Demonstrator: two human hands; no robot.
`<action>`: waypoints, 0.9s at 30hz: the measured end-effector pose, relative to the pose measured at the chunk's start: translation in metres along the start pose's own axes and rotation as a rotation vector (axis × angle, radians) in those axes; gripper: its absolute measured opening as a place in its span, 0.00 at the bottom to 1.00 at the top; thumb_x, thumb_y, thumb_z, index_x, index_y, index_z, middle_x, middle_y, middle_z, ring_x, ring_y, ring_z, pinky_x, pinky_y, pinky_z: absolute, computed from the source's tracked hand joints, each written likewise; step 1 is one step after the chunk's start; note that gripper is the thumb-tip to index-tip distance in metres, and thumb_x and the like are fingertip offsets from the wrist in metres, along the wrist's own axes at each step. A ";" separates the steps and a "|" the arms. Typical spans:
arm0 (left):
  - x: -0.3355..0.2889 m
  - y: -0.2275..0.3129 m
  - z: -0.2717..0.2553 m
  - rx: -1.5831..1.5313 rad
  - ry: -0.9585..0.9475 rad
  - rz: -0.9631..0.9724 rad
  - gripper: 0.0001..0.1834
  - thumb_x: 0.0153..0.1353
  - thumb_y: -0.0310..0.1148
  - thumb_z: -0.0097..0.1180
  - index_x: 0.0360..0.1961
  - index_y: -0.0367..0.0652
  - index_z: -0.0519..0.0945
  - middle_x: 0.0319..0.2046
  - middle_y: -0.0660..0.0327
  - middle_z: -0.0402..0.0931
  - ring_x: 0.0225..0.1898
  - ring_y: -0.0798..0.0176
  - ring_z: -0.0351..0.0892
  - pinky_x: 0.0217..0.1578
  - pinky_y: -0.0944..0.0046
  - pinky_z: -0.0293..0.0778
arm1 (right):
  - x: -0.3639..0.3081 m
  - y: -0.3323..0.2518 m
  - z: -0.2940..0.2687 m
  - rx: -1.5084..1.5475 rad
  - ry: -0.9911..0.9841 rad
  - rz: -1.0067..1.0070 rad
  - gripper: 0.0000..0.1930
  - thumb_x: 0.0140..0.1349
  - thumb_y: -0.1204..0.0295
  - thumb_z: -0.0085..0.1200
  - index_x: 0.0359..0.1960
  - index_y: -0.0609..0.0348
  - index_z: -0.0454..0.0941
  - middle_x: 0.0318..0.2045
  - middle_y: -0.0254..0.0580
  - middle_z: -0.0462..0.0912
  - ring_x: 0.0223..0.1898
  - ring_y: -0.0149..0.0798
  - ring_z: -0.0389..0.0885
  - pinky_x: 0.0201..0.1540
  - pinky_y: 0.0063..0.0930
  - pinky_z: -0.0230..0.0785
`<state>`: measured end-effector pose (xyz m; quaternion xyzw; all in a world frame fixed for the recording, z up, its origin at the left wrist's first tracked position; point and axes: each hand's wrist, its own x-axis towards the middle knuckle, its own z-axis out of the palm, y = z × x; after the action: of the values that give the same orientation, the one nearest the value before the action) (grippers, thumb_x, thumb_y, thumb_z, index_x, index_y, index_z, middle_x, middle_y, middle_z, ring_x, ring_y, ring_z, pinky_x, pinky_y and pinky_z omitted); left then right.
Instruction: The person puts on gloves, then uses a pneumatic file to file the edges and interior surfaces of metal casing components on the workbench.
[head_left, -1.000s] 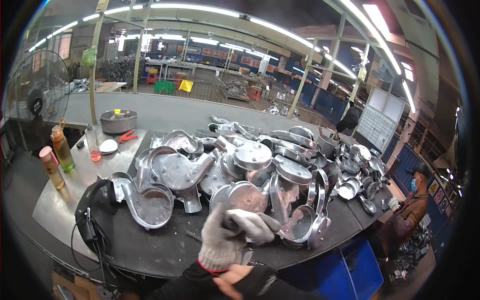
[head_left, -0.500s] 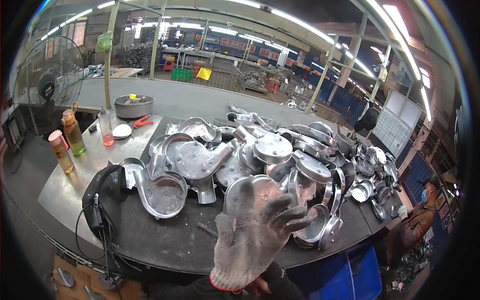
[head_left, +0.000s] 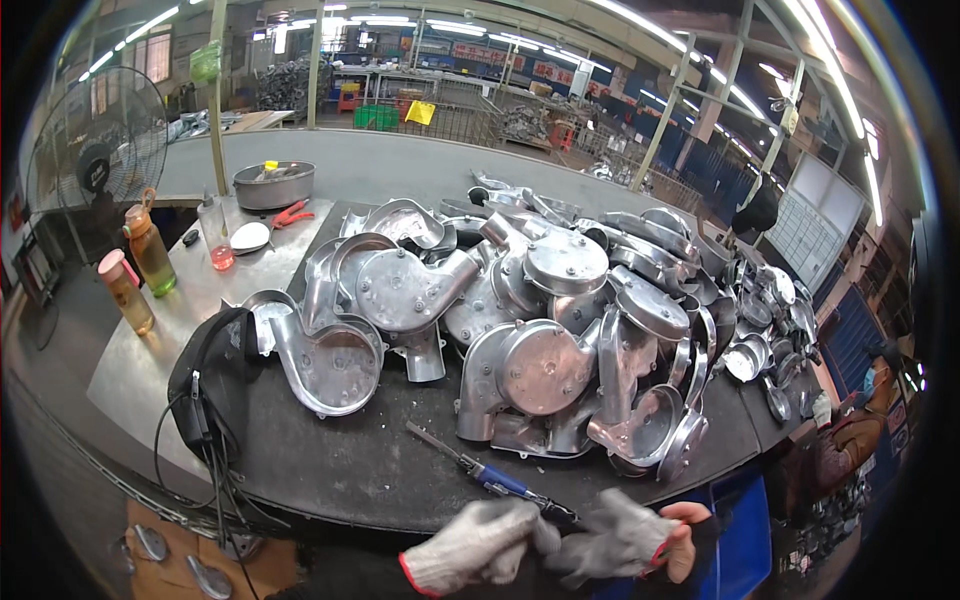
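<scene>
My left hand (head_left: 475, 548) wears a pale knitted glove with a red cuff, low at the table's front edge. Its fingers look bent, but motion smears them, and I cannot tell whether they grip anything. Just right of it, my bare right hand (head_left: 683, 538) pinches a loose grey-white work glove (head_left: 615, 538) near its red cuff. That glove is blurred, its fingers toward my left hand. Behind the hands lies a blue-handled tool (head_left: 502, 480) with a flat metal blade. The nearest metal casting (head_left: 545, 368), round with a curved pipe-like outlet, lies beyond the tool.
More castings (head_left: 400, 290) are heaped across the dark table mat (head_left: 330, 470). A black bag (head_left: 208, 385) with cables lies left, near bottles (head_left: 150, 250), red-handled pliers (head_left: 292, 214) and a round metal pan (head_left: 274, 186). A blue bin (head_left: 738, 530) stands below right, near another person (head_left: 850, 440).
My gloved left hand, raised with fingers spread before the castings, has dropped to the table's edge. My bare right hand and the loose glove have come into sight. The blue-handled tool is uncovered.
</scene>
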<state>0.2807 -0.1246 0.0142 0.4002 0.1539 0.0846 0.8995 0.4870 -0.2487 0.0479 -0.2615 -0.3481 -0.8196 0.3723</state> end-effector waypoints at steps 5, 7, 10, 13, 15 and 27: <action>0.009 -0.058 0.020 0.160 -0.315 -0.175 0.24 0.75 0.54 0.53 0.45 0.41 0.85 0.31 0.63 0.83 0.31 0.73 0.78 0.33 0.71 0.75 | 0.048 -0.006 -0.055 0.824 -1.783 1.208 0.17 0.66 0.82 0.57 0.56 0.61 0.81 0.46 0.49 0.87 0.48 0.49 0.86 0.56 0.37 0.75; 0.024 -0.070 0.032 0.047 -0.224 0.229 0.18 0.73 0.46 0.56 0.37 0.42 0.85 0.21 0.63 0.78 0.18 0.67 0.73 0.22 0.59 0.71 | 0.044 -0.001 -0.074 0.875 -1.722 1.160 0.16 0.66 0.83 0.56 0.55 0.60 0.81 0.45 0.48 0.87 0.46 0.48 0.86 0.54 0.37 0.76; 0.040 -0.058 0.027 0.104 -0.318 -0.167 0.23 0.69 0.43 0.65 0.56 0.37 0.80 0.41 0.63 0.83 0.40 0.68 0.81 0.43 0.67 0.76 | 0.029 0.013 -0.085 0.905 -1.538 0.972 0.10 0.65 0.84 0.54 0.44 0.60 0.82 0.44 0.50 0.85 0.41 0.47 0.86 0.46 0.34 0.78; 0.051 -0.042 0.035 0.623 -0.168 0.213 0.21 0.71 0.46 0.60 0.53 0.40 0.83 0.40 0.55 0.85 0.42 0.63 0.85 0.46 0.64 0.76 | 0.025 0.027 -0.090 0.543 -1.309 0.775 0.12 0.56 0.88 0.57 0.34 0.57 0.85 0.47 0.53 0.84 0.37 0.45 0.85 0.40 0.30 0.78; 0.057 -0.037 0.048 0.643 -0.091 0.324 0.20 0.72 0.49 0.55 0.43 0.41 0.85 0.35 0.52 0.85 0.38 0.57 0.87 0.42 0.61 0.79 | 0.028 0.029 -0.098 0.291 -1.513 0.432 0.15 0.53 0.88 0.57 0.37 0.53 0.86 0.46 0.52 0.83 0.37 0.45 0.84 0.39 0.31 0.77; 0.046 -0.052 0.064 1.317 -0.048 0.969 0.17 0.62 0.45 0.62 0.22 0.48 0.77 0.15 0.62 0.74 0.18 0.56 0.79 0.22 0.55 0.71 | 0.039 0.025 -0.086 0.338 -1.715 0.785 0.15 0.52 0.62 0.63 0.40 0.53 0.89 0.32 0.44 0.84 0.31 0.41 0.83 0.34 0.36 0.74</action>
<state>0.3474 -0.1906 0.0062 0.8704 -0.0373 0.3477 0.3466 0.4695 -0.3429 0.0307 -0.8135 -0.5033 -0.1050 0.2717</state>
